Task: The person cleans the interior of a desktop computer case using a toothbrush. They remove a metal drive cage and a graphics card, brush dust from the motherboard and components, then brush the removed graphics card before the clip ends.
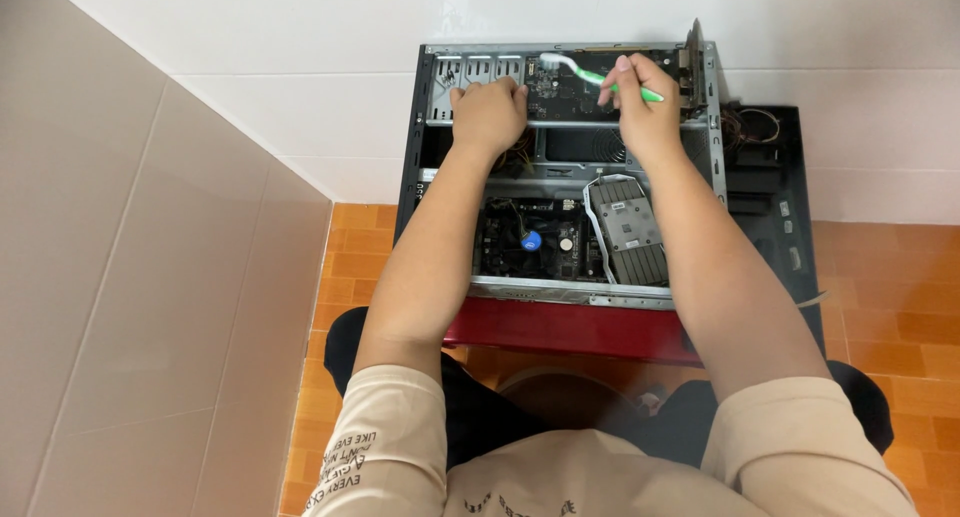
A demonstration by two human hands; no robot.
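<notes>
Toothbrush (pixel 600 77), green-handled with a white bristled head, is the tool in use here, but nearest the camera come the person's beige sleeves and dark trousers, seated on the orange tiled floor (pixel 900 317). Just beyond the knees a red stand (pixel 560 329) carries an open computer case (pixel 712 137), its side panel off. Inside, the near part shows a motherboard (pixel 520 239) with a blue-centred cooler fan, and beside it on the right a grey metal drive (pixel 628 227). Farther in, the left hand (pixel 488 112) is curled closed over the metal frame next to a dark circuit board (pixel 560 89). The right hand (pixel 645 102) grips the toothbrush by its handle, the bristled head lying on that board at the far end of the case. A black panel (pixel 775 197) leans beside the case on the right, against the white tiled wall (pixel 250 87).
</notes>
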